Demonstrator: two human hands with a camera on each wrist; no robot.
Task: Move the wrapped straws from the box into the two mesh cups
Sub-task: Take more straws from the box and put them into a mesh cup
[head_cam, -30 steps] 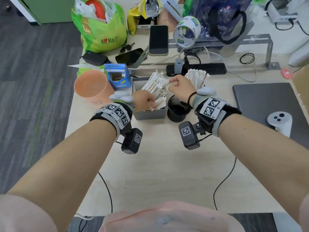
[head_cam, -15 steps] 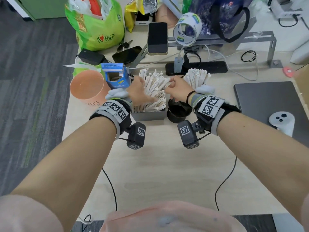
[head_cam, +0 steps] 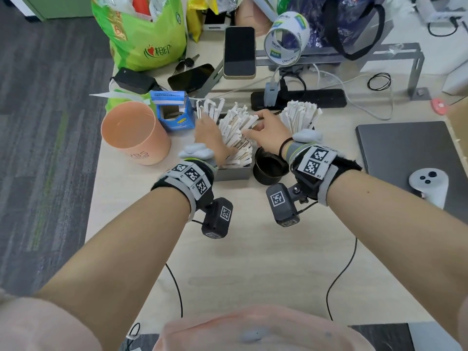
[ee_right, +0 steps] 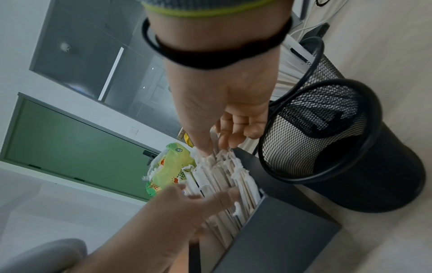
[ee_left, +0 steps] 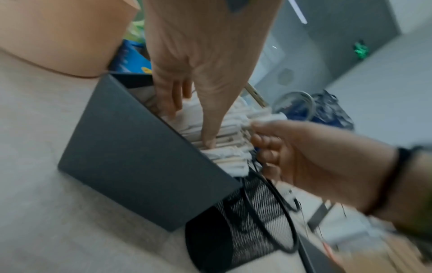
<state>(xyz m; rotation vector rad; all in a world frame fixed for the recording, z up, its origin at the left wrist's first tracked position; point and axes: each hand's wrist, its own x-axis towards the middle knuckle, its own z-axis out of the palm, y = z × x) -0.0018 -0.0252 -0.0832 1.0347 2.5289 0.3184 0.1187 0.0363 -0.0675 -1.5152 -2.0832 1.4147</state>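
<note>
A grey box (head_cam: 231, 174) holds a leaning bundle of white wrapped straws (head_cam: 236, 127). My left hand (head_cam: 206, 126) reaches down into the bundle with straight fingers (ee_left: 171, 109) and its thumb pressed on the straws (ee_left: 231, 129), splitting off a few upright ones (head_cam: 210, 107) on the left. My right hand (head_cam: 250, 127) pinches the top ends of the straws (ee_right: 219, 160) between thumb and curled fingers (ee_left: 264, 142). The near black mesh cup (head_cam: 269, 171) stands empty right of the box, under my right wrist. The far mesh cup (ee_right: 311, 61) is packed with straws (head_cam: 301, 115).
An orange cup (head_cam: 134, 133) and a small blue carton (head_cam: 173, 114) stand left of the box. Behind lie a power strip (head_cam: 298, 98), phones (head_cam: 239, 53) and a green bag (head_cam: 144, 34). A laptop (head_cam: 410, 153) with a white controller (head_cam: 428, 184) is at the right.
My left hand has slid from the near right part of the box up and left into the bundle, parting it. My right hand stays at the straw tops.
</note>
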